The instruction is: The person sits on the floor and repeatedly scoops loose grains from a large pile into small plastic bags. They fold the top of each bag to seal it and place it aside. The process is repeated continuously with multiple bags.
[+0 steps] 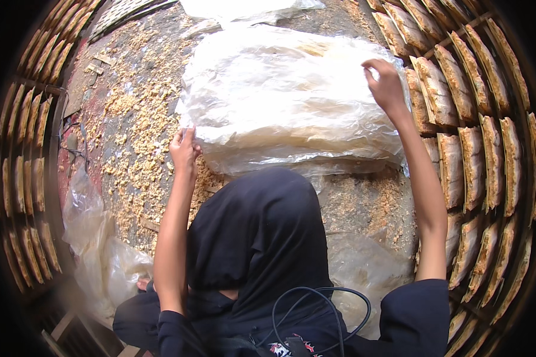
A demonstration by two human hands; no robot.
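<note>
A large stack of crumpled, translucent plastic sheeting [290, 98] lies folded on the floor before me, with bright glare over much of it. At its left edge my left hand [185, 149] has thumb and fingers closed on the plastic. My right hand [384, 85] is over the right side of the stack. Its fingers are curled and a gap shows between thumb and forefinger, with nothing visible in it.
Yellowish crumbs [147, 116] litter the floor. Racks of crumb-coated slabs [442, 89] rise at right, with similar racks [35, 116] at left. Loose plastic [89, 223] lies at lower left, more plastic [362, 259] at lower right. A black cable [366, 308] loops over my back.
</note>
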